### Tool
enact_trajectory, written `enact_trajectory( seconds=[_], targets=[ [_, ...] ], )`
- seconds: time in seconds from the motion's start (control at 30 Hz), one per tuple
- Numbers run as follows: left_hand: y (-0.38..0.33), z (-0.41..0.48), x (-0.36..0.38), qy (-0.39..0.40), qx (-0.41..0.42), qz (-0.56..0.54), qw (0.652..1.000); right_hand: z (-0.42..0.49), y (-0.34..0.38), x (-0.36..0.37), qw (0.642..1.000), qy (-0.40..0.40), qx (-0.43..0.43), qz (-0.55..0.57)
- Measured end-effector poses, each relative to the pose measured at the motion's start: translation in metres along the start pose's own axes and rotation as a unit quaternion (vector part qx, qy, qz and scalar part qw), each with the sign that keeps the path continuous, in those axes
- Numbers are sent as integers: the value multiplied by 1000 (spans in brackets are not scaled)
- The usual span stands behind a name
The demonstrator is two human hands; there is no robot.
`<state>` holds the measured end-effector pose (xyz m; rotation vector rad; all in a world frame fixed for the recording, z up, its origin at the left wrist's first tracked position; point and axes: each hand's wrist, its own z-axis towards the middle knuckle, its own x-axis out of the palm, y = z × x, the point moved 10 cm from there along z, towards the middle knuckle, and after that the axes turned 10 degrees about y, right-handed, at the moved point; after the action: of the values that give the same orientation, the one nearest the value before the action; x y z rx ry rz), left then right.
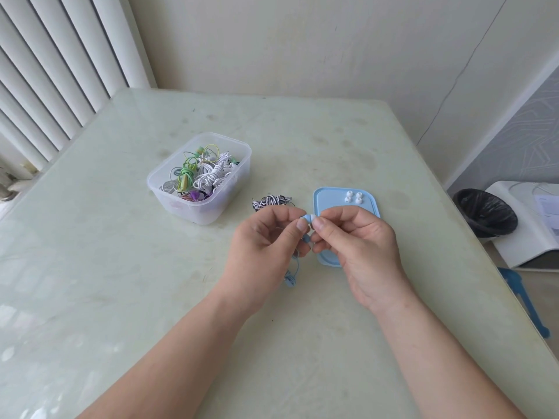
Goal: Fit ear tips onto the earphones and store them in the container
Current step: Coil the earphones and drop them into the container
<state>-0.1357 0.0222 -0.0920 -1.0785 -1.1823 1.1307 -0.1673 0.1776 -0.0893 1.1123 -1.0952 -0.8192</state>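
Observation:
My left hand (266,237) pinches a light blue earbud (306,219) between thumb and forefinger, above the table. My right hand (357,240) pinches a white ear tip (313,220) and holds it against the earbud's end. The blue earphone cable (291,278) hangs down from my left hand. Several loose white ear tips (353,197) lie on a blue lid (329,198) just behind my right hand. A clear plastic container (201,176) with several coiled earphones stands at the left. A black-and-white striped earphone bundle (270,201) lies between container and lid.
The pale green table (121,267) reaches to the wall. White vertical blinds (54,71) hang at the left. On the floor at the right stand a black-lined bin (484,213) and a white device (529,225).

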Motion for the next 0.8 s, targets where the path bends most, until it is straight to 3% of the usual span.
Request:
enact_trajectory(
  seconds=[0.2, 0.37, 0.43, 0.57, 0.8],
  targets=[
    [1, 0, 2, 18, -16, -6, 1000, 0, 5, 0, 997, 14, -19, -80],
    [16, 1, 1, 43, -112, -71, 990, -3, 27, 14, 957, 77, -121, -251],
    [18, 1, 3, 56, -128, -96, 985, -3, 26, 16, 951, 84, -122, -271],
    [17, 0, 6, 65, -120, -139, 981, -1, 14, 6, 981, 56, -60, -176],
    [-2, 0, 7, 63, -98, -224, 968, -8, 0, 29, 982, 169, 59, -59]
  ],
)
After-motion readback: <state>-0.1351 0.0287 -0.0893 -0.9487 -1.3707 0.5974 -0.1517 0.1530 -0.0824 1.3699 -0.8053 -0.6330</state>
